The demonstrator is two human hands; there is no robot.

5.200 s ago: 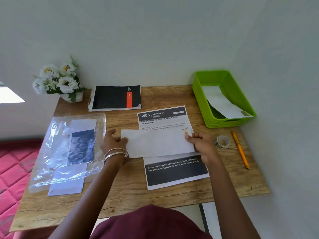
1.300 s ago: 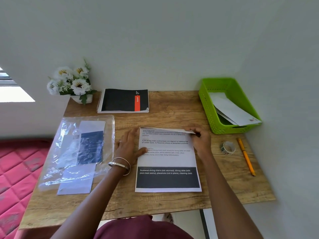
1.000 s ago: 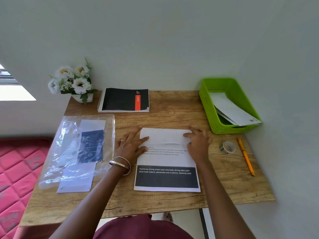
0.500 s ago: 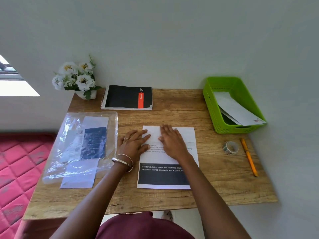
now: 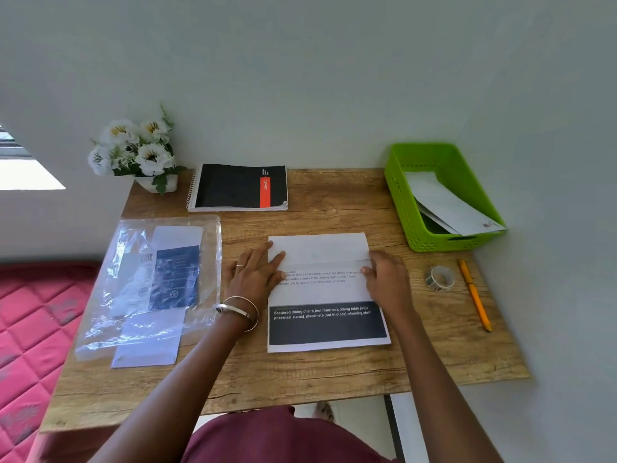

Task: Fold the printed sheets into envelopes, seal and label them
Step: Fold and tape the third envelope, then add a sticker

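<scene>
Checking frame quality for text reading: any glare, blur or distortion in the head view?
Head view: wide-angle bend, the table edges splay outward. Glare streaks on the plastic bag; window at left is blown out. White text on the sheet band is readable, small print above it soft. Lighting even, shadows faint. Both hands sharp, no motion blur.

Between the hands lies a white sheet (image 5: 320, 289) with grey print and a black band bearing white letters. Beyond the left hand (image 5: 253, 279), a black notebook (image 5: 238, 187) carries an orange-red stripe, beside white flowers (image 5: 133, 148) with yellow centres. Past the right hand (image 5: 387, 282) stand a bright green basket (image 5: 400, 202) and an orange pen (image 5: 474, 295). The table (image 5: 300, 372) shows a brown wood grain.
</scene>
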